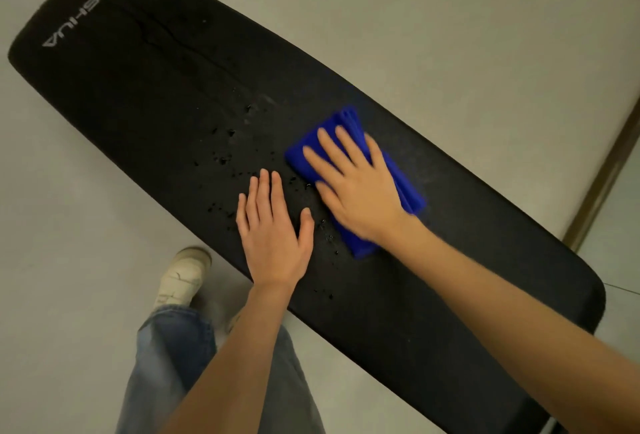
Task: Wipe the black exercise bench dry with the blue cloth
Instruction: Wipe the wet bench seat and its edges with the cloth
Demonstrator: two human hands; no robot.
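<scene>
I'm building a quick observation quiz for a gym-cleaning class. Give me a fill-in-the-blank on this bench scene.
1. The right hand presses flat on a folded ____ cloth.
2. The left hand lies flat on the black bench, holding ____.
3. The white lettering at the bench's far end reads ____.
Missing words: blue; nothing; SHUA.

Dim, even indoor light, faint shadows, right hand (360,187) motion-blurred, wide-angle bending at edges
</scene>
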